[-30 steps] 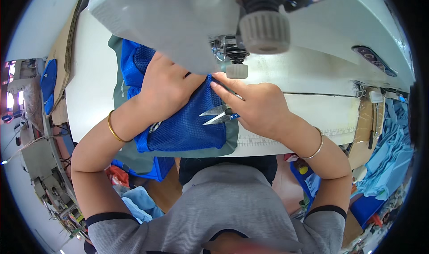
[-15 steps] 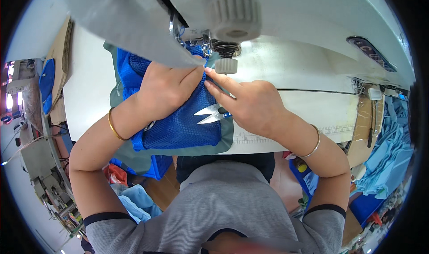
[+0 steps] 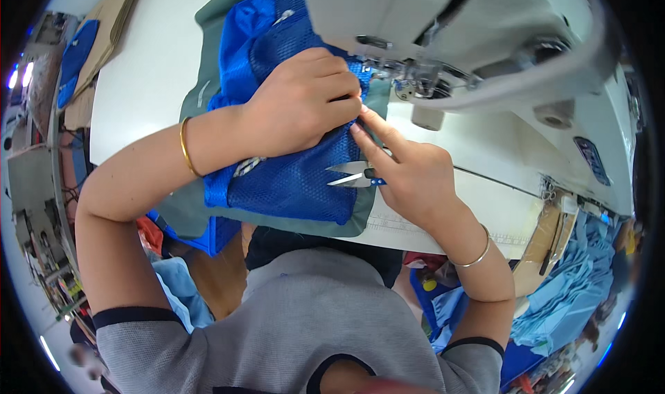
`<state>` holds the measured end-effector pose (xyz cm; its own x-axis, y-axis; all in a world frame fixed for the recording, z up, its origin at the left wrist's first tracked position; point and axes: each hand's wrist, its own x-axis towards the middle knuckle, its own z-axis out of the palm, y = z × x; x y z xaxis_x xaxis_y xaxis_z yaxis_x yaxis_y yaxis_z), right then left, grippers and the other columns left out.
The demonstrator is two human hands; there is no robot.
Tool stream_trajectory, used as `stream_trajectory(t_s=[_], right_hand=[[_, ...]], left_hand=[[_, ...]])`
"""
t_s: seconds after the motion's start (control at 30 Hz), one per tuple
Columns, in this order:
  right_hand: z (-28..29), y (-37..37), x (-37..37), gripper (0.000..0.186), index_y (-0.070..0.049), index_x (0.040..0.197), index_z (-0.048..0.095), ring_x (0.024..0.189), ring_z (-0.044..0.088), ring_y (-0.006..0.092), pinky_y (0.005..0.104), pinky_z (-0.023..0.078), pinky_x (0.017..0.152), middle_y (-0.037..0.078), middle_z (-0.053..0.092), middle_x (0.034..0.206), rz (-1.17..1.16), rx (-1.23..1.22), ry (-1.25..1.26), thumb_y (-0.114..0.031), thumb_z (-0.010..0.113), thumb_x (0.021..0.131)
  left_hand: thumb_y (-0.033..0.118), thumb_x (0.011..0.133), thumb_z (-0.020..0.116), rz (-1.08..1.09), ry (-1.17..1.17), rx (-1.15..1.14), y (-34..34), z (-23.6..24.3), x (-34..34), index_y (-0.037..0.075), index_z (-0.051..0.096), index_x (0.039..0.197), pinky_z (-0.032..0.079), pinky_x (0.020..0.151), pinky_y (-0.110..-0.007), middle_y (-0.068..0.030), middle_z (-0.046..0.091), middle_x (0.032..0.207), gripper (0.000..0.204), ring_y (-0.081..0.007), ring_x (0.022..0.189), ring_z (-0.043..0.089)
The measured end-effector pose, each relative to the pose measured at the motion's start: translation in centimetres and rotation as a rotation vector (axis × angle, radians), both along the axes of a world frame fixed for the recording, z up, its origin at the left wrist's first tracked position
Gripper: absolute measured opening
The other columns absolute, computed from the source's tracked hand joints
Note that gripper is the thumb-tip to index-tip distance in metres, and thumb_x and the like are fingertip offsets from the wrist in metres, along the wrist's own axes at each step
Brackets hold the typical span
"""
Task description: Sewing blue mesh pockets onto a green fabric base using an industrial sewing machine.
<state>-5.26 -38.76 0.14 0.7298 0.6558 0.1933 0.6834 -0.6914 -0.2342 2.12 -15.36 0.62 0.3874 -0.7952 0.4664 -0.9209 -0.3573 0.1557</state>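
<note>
The blue mesh [image 3: 298,189] lies over grey cloth [image 3: 305,225] on the counter [image 3: 142,110], beside the sewing machine [image 3: 409,20]. The left hand [image 3: 303,103] pinches its edge; the right hand [image 3: 419,176] steadies it with two fingers, the others grasping scissors [image 3: 355,180]. Best guide the layers flat, blades clear.

Left: brown cardboard [image 3: 118,30] along the edge of the white counter [image 3: 142,110]; flat blue piece [image 3: 77,60] just beside it. Below, same side: orange-red material [image 3: 149,235] near a blue bin [image 3: 224,234], crumpled pale-blue cloth [image 3: 181,290] lower down. Right: large rumpled light-blue heap [image 3: 571,290], next to a taped tan board [image 3: 535,250] bearing a slim dark tool [image 3: 546,262].
</note>
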Motion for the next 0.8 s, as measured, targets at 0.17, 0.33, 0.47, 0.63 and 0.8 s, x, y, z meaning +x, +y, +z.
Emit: stream_trajectory(t_s=[0.17, 0.33, 0.47, 0.63, 0.8], right_hand=[[-0.6, 0.6, 0.5, 0.051, -0.015, 0.132, 0.069, 0.067, 0.068, 0.0165, 0.0310, 0.054, 0.056, 0.004, 0.067, 0.137, -0.030, 0.035, -0.056, -0.007, 0.065, 0.082], [-0.7, 0.5, 1.2, 0.069, -0.020, 0.135, 0.069, 0.065, 0.066, 0.0175, 0.0312, 0.052, 0.057, 0.000, 0.064, 0.141, -0.065, 0.012, -0.049, -0.003, 0.073, 0.068], [-0.9, 0.5, 1.3, 0.070, -0.021, 0.135, 0.069, 0.065, 0.065, 0.0176, 0.0317, 0.051, 0.056, -0.001, 0.064, 0.142, -0.084, 0.024, -0.055, -0.004, 0.074, 0.068], [-1.1, 0.5, 1.3, 0.068, -0.022, 0.135, 0.068, 0.064, 0.065, 0.0176, 0.0318, 0.051, 0.055, -0.001, 0.064, 0.142, -0.089, 0.035, -0.072, -0.005, 0.074, 0.070], [-1.1, 0.5, 1.5, 0.068, -0.022, 0.136, 0.068, 0.065, 0.066, 0.0176, 0.0316, 0.051, 0.056, -0.002, 0.065, 0.141, -0.098, 0.038, -0.077, -0.004, 0.074, 0.070]], left_hand=[[0.014, 0.072, 0.071, -0.011, -0.107, -0.027, 0.4, -0.2, 1.2, 0.005, 0.067, 0.083, 0.051, 0.085, -0.039, -0.0081, 0.066, 0.093, 0.015, -0.0263, 0.093, 0.064], [0.014, 0.072, 0.071, -0.009, -0.140, 0.016, 0.3, -0.1, 1.8, 0.006, 0.068, 0.084, 0.051, 0.087, -0.038, -0.0078, 0.067, 0.093, 0.015, -0.0261, 0.095, 0.064], [0.015, 0.071, 0.072, 0.028, -0.152, 0.014, 0.1, -0.2, 2.1, 0.006, 0.070, 0.085, 0.051, 0.088, -0.039, -0.0073, 0.067, 0.093, 0.016, -0.0257, 0.097, 0.065], [0.015, 0.071, 0.072, 0.022, -0.175, -0.004, 0.1, -0.3, 2.0, 0.006, 0.070, 0.084, 0.052, 0.089, -0.040, -0.0071, 0.067, 0.094, 0.016, -0.0259, 0.097, 0.064], [0.015, 0.072, 0.071, 0.020, -0.147, -0.030, 0.0, -0.4, 2.1, 0.005, 0.069, 0.082, 0.052, 0.088, -0.040, -0.0075, 0.067, 0.093, 0.015, -0.0261, 0.097, 0.065]])
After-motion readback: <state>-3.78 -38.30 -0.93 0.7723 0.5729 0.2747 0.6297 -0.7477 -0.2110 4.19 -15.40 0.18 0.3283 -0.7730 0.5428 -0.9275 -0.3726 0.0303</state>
